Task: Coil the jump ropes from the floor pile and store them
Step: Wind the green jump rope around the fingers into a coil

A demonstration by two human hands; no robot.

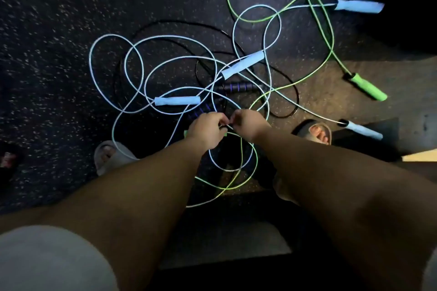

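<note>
A tangled pile of jump ropes lies on the dark speckled floor. Light blue ropes loop across the middle, with blue handles at centre, above it, far right top and lower right. A green rope ends in a green handle at right. A black rope with dark purple-ringed handles lies underneath. My left hand grips a green handle, mostly hidden by the fingers. My right hand pinches the rope beside it.
My feet in slides stand on either side of the pile, a pale one at left and a dark one at right. Another person's foot shows at the left edge. A pale board edge sits at far right.
</note>
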